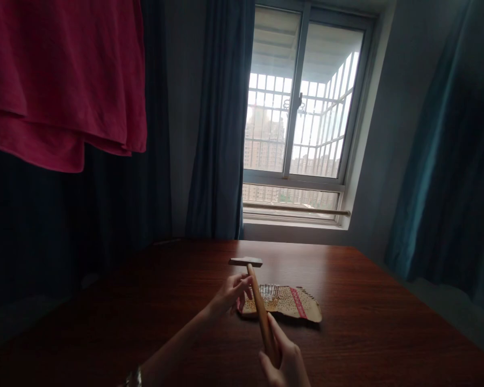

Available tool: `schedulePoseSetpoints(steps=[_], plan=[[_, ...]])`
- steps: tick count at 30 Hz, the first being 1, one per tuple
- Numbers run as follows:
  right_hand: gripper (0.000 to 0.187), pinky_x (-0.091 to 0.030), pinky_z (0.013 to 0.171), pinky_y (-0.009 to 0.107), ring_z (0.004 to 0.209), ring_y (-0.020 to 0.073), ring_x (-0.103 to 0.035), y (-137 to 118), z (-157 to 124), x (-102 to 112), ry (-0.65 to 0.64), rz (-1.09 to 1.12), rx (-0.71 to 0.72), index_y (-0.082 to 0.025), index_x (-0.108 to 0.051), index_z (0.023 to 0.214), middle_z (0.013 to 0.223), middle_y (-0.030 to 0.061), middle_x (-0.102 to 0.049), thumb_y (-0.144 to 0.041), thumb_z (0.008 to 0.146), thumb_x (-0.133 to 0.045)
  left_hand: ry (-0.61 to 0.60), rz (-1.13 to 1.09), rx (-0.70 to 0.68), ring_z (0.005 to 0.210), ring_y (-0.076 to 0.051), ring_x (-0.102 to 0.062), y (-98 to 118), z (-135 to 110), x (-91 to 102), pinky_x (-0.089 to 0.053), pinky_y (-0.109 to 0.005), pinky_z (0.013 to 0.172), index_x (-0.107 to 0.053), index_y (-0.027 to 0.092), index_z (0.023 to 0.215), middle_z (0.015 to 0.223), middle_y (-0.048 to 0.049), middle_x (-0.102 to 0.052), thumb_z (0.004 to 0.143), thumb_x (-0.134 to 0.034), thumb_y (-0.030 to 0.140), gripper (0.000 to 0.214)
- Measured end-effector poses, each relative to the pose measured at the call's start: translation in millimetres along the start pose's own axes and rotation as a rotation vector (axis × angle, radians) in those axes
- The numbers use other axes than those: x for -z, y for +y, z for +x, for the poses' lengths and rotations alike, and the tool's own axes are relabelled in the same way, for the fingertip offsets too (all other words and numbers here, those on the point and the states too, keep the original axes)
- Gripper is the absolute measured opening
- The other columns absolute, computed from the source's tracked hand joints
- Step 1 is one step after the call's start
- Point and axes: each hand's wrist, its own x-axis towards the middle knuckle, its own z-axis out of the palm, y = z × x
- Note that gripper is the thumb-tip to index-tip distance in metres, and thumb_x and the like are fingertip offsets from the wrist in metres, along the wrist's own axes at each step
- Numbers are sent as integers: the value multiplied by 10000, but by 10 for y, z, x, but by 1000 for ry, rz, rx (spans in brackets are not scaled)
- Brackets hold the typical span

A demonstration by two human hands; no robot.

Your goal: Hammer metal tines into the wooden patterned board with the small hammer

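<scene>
So the hammer is up over the near-middle of the table, head level, with its wooden handle clenched in the right hand. The left hand has its fingers bunched at the edge of a flat wooden slab, right by the handle, and honestly I can't tell if they're pinching anything. A cluster of nails stands in the slab. There's a window behind and a red cloth hanging up top left.
</scene>
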Motion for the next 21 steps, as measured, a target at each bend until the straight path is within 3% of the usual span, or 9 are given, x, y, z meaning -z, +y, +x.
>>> schedulePoseSetpoints(steps=[3,7,12,16,21], plan=[[657,-412,876,300,1030,284,-575,-75,-29,-286,-48,-107,47,-123,-431,1299,1149,117,-619,-104,648,-518,142,-73,97,305,-88,-449,-145,-101,-12,-253,-170,276,-474,146,922,562,7,-572,689,-491,648,553],[674,-444,804,342,932,294,-615,-162,-65,-679,-96,-281,80,-122,-341,1347,1021,147,-653,-64,683,-445,431,-97,122,297,-45,-356,-372,-147,146,-242,-172,296,-467,153,787,494,68,-476,531,-636,642,577],[578,-479,722,436,842,328,-628,-157,-93,-965,-230,-404,115,-129,-393,1313,989,169,-632,-282,763,-484,502,1,180,308,-41,-300,-596,-265,543,-191,-177,308,-443,162,644,429,92,-361,499,-619,667,553],[377,-488,704,369,793,262,-631,-61,-91,-748,-195,-358,190,-187,-557,1145,943,121,-625,-300,804,-446,482,152,285,302,-57,-302,-654,-421,985,-178,-178,291,-463,165,678,428,83,-372,528,-561,684,549],[251,-475,663,262,724,168,-602,123,44,-57,-83,-256,199,-199,-596,981,861,62,-593,-225,831,-397,481,296,372,283,-63,-289,-674,-562,1545,-210,-191,278,-452,166,647,411,66,-395,489,-541,708,571]])
